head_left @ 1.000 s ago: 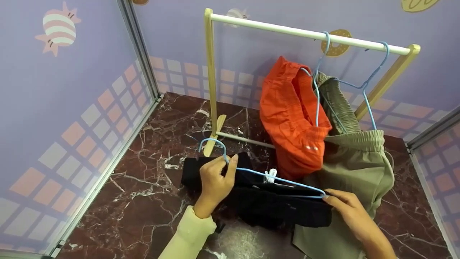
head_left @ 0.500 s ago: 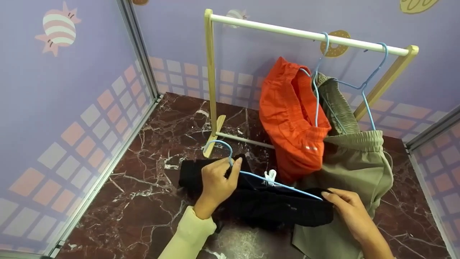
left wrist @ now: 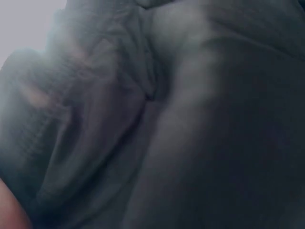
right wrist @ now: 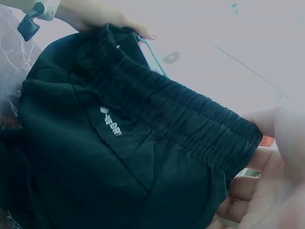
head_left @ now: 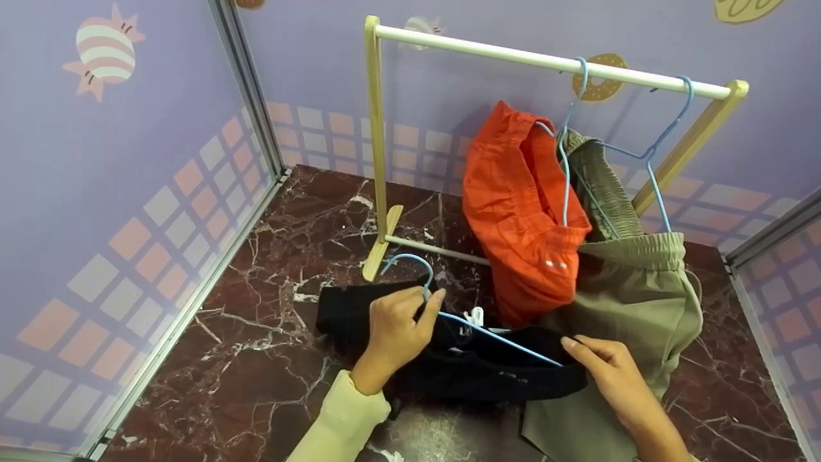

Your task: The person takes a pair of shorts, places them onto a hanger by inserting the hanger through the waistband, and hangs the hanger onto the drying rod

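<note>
Black elastic-waist trousers [head_left: 487,378] are held up between both hands, their waistband open upward. My left hand [head_left: 401,321] pinches a blue wire hanger [head_left: 500,338] just below its hook, which points up and left. The hanger's right arm slopes down into the waist opening, its tip hidden by the fabric. Thumb and fingers of my right hand [head_left: 609,366] pinch the right end of the waistband, seen closer in the right wrist view with the gathered waistband [right wrist: 176,105] and white lettering. A white drawstring [head_left: 474,317] shows behind the hanger. Dark cloth [left wrist: 190,119] fills the left wrist view.
Behind stands a clothes rack with a white rail [head_left: 487,51] and wooden posts. Orange trousers [head_left: 513,192] and khaki trousers [head_left: 641,289] hang on its right half from blue hangers. Patterned walls [head_left: 160,160] enclose the dark marbled floor [head_left: 237,346].
My left hand has moved right with the hanger, and the hanger's right tip has gone inside the waistband. My right hand has let go of that tip and now pinches the waistband, slightly further left.
</note>
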{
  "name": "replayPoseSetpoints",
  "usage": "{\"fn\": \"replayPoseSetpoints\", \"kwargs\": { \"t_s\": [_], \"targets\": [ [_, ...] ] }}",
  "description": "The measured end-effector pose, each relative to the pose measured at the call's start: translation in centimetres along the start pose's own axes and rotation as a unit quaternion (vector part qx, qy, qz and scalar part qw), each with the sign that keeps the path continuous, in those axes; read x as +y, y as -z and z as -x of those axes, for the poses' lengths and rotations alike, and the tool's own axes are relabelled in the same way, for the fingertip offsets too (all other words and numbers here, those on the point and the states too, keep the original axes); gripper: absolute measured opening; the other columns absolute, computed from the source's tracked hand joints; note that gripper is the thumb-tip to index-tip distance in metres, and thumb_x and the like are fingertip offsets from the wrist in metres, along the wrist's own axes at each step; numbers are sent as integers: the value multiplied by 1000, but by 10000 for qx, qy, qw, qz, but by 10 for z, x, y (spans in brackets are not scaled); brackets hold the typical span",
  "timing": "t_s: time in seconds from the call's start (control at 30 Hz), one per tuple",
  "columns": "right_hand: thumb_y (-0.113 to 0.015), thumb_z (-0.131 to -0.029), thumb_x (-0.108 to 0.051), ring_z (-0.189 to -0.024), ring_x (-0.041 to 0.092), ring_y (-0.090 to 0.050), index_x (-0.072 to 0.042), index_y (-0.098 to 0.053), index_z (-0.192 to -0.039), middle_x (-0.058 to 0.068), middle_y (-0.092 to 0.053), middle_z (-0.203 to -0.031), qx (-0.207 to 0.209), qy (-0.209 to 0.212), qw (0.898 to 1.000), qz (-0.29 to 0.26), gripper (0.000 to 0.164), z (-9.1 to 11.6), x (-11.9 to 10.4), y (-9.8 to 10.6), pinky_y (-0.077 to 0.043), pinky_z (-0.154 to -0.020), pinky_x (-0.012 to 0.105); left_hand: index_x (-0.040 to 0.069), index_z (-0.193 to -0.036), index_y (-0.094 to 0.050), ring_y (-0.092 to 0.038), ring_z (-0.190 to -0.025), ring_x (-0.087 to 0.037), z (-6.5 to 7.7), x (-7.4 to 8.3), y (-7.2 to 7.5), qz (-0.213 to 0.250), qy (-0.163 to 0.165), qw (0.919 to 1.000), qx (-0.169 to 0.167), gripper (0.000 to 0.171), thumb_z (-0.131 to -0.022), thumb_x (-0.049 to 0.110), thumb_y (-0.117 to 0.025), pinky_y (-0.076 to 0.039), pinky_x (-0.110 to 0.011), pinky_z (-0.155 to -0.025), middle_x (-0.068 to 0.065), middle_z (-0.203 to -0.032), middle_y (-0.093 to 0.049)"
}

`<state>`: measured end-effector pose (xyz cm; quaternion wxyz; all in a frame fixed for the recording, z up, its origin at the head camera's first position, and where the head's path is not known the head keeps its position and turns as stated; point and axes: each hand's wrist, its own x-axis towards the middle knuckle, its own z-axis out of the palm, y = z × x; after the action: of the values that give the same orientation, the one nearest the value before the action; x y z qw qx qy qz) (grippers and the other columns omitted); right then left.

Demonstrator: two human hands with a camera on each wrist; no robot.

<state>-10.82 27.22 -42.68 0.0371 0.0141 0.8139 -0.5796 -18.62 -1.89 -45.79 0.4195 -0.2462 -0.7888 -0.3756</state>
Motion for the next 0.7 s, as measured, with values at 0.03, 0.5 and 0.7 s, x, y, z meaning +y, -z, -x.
{"fn": "replayPoseSetpoints", "kwargs": {
  "t_s": [0.03,0.5,0.7],
  "targets": [
    [-54,-92,-21,-67,7,-49,3,-59,-76,-4,-49,-66,27,48,10000,18,30,-1,0,-2,-43,-68,24,16,-50,-31,-12,-47,-2,0,1,-1,-10,-10,10000,-29,47,-85,20,-61,-10,-14,-46,8,-50,-21],
    [-59,-85,2,-73,9,-63,2,-63,-103,3,-68,-88,19,1033,9946,104,19,-2,9,-13,-51,-64,23,16,-49,-31,-14,-47,-2,6,-1,-6,97,865,9962,100,49,-87,25,-61,-12,-14,-48,10,-52,-20],
    [-62,-83,2,-87,13,-65,3,-61,-111,7,-68,-100,65,910,9954,-302,29,2,10,-7,-51,-73,23,15,-49,-31,-15,-47,-4,5,-4,-5,-17,1124,9934,241,49,-87,26,-61,-13,-16,-47,10,-51,-21]
  ]
}}
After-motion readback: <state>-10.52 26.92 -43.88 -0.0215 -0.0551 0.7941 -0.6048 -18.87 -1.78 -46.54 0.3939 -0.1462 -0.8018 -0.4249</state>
